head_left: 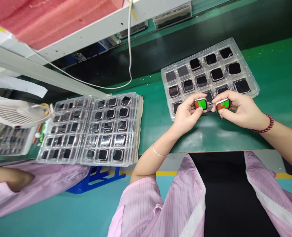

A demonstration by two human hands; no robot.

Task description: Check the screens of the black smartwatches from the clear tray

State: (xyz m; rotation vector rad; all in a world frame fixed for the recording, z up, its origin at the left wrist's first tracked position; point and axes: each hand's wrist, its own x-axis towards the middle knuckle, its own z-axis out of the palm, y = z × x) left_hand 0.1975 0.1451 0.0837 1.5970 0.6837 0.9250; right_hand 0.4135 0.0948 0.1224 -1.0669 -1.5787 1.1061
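Note:
My left hand (187, 113) pinches a smartwatch (200, 104) by its edges, its lit screen showing orange and green. In my right hand (242, 110) is a second smartwatch (222, 105), also lit green and orange-red, with the thumb at its lower edge. Both watches are strapless cases held side by side, a small gap between them. They are above the near edge of a clear plastic tray (255, 88), whose compartments hold several dark-screened watches. Two compartments at its far left show no watch. My hands hide part of the tray's nearest row.
Stacked clear trays (133, 131) of watches stand left on the green bench (279, 72). A white fan (17, 112) is farther left, near a co-worker's arm (10, 177). A white cable (130, 42) hangs from the shelf (86, 33). A blue stool (96, 179) is below.

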